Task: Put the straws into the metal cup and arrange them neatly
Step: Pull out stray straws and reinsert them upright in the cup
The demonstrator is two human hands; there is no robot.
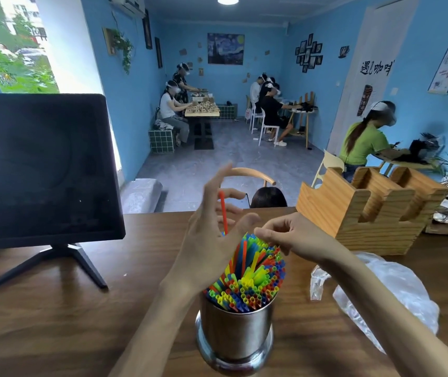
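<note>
A shiny metal cup stands on the wooden table near the front edge, packed with many coloured straws that lean away from me. One red straw sticks up higher than the rest, just behind my left hand. That hand is held up beside the bundle with its fingers spread and straight, the thumb lying against the straws' left side. My right hand hovers over the far tips of the straws with its fingers curled, pinching at the tips.
A dark monitor on a stand fills the left of the table. A wooden slotted holder sits at the back right, a crumpled clear plastic bag in front of it. Several people work at tables beyond.
</note>
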